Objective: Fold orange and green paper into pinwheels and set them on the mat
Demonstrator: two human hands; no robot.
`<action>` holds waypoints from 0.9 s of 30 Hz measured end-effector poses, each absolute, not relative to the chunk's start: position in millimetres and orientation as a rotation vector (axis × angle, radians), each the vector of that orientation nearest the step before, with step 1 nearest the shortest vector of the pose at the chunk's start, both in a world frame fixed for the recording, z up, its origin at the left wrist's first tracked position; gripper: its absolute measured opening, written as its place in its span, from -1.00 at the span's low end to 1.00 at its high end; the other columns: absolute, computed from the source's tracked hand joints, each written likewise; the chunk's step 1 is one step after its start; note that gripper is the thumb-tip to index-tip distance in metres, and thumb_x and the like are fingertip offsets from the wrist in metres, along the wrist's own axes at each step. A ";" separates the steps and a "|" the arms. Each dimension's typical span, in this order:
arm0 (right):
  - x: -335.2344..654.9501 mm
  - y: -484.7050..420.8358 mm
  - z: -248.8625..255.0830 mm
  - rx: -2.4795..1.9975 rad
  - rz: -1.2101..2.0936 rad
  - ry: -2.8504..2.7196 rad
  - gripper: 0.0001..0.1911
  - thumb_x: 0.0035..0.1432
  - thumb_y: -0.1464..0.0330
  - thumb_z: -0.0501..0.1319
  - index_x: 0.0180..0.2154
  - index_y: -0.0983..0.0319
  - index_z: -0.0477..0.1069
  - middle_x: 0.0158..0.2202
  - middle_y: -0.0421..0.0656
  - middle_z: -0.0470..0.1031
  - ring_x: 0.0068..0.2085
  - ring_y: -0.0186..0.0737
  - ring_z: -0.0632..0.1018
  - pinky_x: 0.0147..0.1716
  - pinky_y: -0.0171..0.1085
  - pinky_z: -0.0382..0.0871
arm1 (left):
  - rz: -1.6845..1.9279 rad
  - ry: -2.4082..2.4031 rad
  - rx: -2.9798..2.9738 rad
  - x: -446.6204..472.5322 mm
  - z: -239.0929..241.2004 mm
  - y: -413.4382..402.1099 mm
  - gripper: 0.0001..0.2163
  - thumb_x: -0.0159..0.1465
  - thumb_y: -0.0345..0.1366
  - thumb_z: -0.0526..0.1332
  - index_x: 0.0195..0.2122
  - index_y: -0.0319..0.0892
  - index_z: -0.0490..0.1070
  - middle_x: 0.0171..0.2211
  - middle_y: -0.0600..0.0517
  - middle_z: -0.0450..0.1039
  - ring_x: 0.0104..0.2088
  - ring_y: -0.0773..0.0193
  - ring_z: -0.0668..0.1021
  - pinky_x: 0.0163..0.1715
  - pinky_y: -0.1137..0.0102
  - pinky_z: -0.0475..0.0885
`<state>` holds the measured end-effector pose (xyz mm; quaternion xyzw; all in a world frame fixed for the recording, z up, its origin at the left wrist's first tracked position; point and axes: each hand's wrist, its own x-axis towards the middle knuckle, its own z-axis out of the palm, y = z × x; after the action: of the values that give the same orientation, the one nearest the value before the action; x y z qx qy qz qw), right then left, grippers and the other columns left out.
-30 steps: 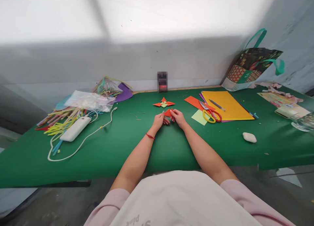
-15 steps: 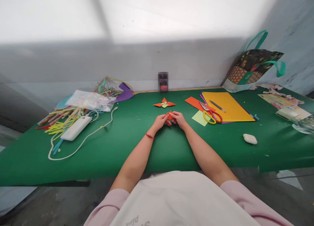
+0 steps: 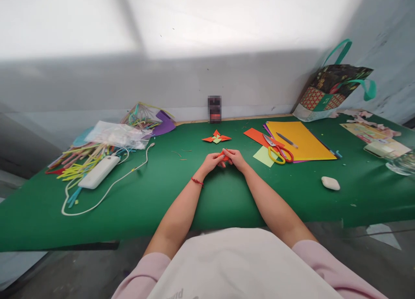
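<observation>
Between my two hands is a small folded piece of orange paper point(image 3: 225, 156), partly hidden by the fingers. My left hand point(image 3: 212, 161) pinches it from the left, a red bracelet on that wrist. From the right, my right hand point(image 3: 237, 159) grips the same piece, the fingertips of both hands almost meeting. Just beyond them lies an orange and pale green folded paper shape point(image 3: 217, 138) with pointed arms. To the right, scissors point(image 3: 275, 154) with yellow and red handles rest partly on an orange paper strip point(image 3: 256, 136) and a pale green paper square point(image 3: 263, 156).
Yellow paper sheets point(image 3: 311, 143) carry a grey pen point(image 3: 287, 140) on the right. A white case point(image 3: 330, 183) lies nearer. At left are a white power bank point(image 3: 100, 172) with a cable, a plastic bag point(image 3: 113, 134) and many paper strips. A patterned bag point(image 3: 327, 91) leans at back right.
The fingers have shifted slightly on the orange paper, and less of it shows above them. The whole view has tilted a little; the things on the table lie as before.
</observation>
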<state>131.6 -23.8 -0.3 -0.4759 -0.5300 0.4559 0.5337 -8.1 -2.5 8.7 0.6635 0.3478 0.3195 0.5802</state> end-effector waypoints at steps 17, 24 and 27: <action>130.9 -22.7 -0.4 -1.125 1.118 -1.304 -0.39 -0.16 -0.19 0.17 -0.74 0.22 0.28 -0.80 -0.27 0.22 -0.71 -0.40 0.24 -0.64 -0.32 0.13 | 0.925 0.886 1.465 -4.6 -1.0 4.0 -0.66 0.18 -0.03 0.14 -0.56 -0.18 0.26 -0.70 0.15 0.25 -0.67 0.40 0.39 -0.58 0.46 0.31; 130.3 -24.4 0.2 -1.130 1.111 -1.351 -0.38 -0.17 -0.19 0.17 -0.77 0.21 0.25 -0.82 -0.28 0.21 -0.71 -0.41 0.23 -0.62 -0.32 0.13 | 0.847 0.851 1.532 -2.9 2.2 -1.8 -0.50 0.11 0.15 0.14 -0.73 -0.17 0.19 -0.81 0.16 0.13 -0.74 0.41 0.31 -0.64 0.45 0.27; 129.5 -24.4 -0.2 -1.133 1.108 -1.359 -0.38 -0.17 -0.20 0.16 -0.77 0.21 0.25 -0.82 -0.29 0.21 -0.71 -0.42 0.22 -0.62 -0.32 0.12 | 0.824 0.851 1.541 -4.4 2.8 -0.5 -0.46 0.12 0.16 0.11 -0.77 -0.17 0.17 -0.84 0.15 0.11 -0.76 0.42 0.31 -0.65 0.46 0.24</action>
<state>129.5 -24.4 -0.2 -0.4692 -0.5626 0.4587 0.5029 -4.4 -0.5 2.8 0.6548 0.3617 0.3503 0.5637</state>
